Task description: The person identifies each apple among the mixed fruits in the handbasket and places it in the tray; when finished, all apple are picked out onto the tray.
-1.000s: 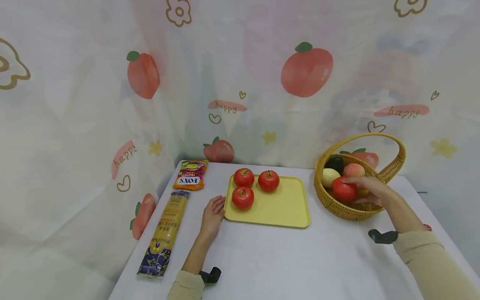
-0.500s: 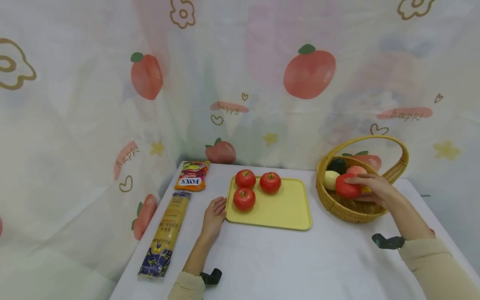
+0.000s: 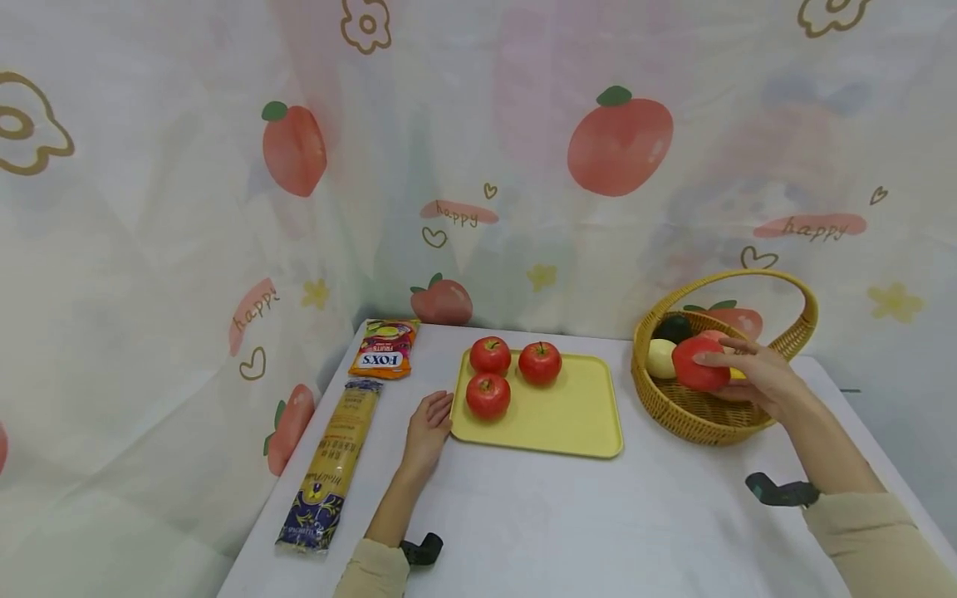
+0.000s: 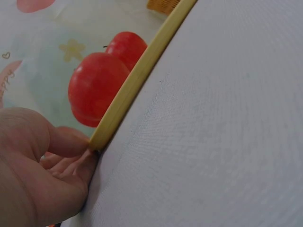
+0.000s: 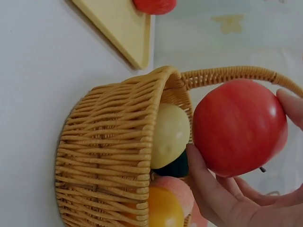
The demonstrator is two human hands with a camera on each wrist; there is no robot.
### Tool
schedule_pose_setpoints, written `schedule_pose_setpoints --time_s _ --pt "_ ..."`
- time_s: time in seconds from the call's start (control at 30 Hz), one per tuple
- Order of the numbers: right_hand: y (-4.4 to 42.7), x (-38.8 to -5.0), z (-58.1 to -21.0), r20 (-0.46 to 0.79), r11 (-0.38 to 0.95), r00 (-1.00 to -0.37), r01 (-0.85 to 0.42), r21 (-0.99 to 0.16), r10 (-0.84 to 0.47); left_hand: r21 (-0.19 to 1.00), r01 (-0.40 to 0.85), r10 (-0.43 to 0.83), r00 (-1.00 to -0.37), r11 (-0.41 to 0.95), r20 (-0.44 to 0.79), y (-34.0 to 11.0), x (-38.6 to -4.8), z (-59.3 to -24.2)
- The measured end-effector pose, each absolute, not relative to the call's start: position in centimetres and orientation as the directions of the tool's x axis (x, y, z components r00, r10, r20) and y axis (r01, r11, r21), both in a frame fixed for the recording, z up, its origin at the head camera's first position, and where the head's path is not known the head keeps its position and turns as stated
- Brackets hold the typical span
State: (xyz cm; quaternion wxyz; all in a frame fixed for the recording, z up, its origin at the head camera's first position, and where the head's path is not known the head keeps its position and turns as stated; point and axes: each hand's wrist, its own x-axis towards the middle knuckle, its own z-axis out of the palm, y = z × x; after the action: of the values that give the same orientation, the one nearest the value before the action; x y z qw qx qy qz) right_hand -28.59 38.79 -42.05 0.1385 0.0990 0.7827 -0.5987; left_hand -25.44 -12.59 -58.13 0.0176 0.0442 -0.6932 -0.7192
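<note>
My right hand (image 3: 758,374) holds a red apple (image 3: 701,364) between thumb and fingers, over the wicker basket (image 3: 688,422). In the right wrist view the apple (image 5: 239,127) is beside the rim, its short dark stem showing. Inside the basket are a pale yellow round fruit (image 3: 661,359), a dark green one (image 3: 673,329), a pinkish peach (image 5: 177,189) and a yellow-orange fruit (image 5: 165,208). My left hand (image 3: 426,436) pinches the near left corner of a yellow tray (image 3: 561,407). Three red apples (image 3: 488,396) sit on the tray's left half.
Left of the tray, a long spaghetti packet (image 3: 332,465) lies on the white table (image 3: 561,523), with an orange candy bag (image 3: 385,349) behind it. The basket's tall handle (image 3: 800,320) arches above the fruit. A printed curtain (image 3: 523,249) hangs behind.
My right hand has lifted the apple slightly and drawn it a little to the right within the basket's opening. The left hand and the tray stay in place; the head view shifts slightly.
</note>
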Motion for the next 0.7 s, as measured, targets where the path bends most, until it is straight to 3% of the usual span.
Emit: schedule_pose_setpoints --time_s 0.5,0.7 --pt "36.4 -26.3 -41.3 -0.194 0.308 -0.981 0.181 -0.934 -0.011 0.999 -0.026 -0.086 -0.996 -0.027 -0.028 -12.8 -25.7 -58.4" --pt "34.6 -25.6 -40.9 -0.112 0.413 -0.994 0.105 -0.905 0.007 0.999 -0.025 -0.083 -0.996 -0.036 -0.028 -12.8 -25.8 -58.6"
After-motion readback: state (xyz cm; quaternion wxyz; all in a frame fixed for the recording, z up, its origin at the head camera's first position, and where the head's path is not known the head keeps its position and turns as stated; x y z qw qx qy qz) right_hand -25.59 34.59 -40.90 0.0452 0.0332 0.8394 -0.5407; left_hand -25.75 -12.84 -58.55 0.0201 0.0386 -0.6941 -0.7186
